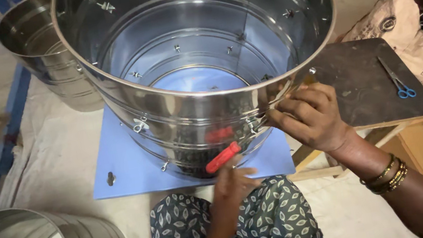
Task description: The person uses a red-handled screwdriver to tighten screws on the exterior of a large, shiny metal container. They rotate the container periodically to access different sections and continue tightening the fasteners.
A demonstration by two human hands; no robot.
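On blue board (128, 166) over the cloth-covered floor, big steel drum (195, 53) tilted toward the person. Right hand (310, 117) fingers curled, pressing drum's outer wall by a bolt. Left hand (232, 181) closed around red-handled tool (223, 157) at lower wall. Drum looks thin sheet metal: light for its size, stiff, slippery, rim likely sharp-edged; best held at rolled rim or ribs. Scissors (398, 81) on dark board (370, 82).
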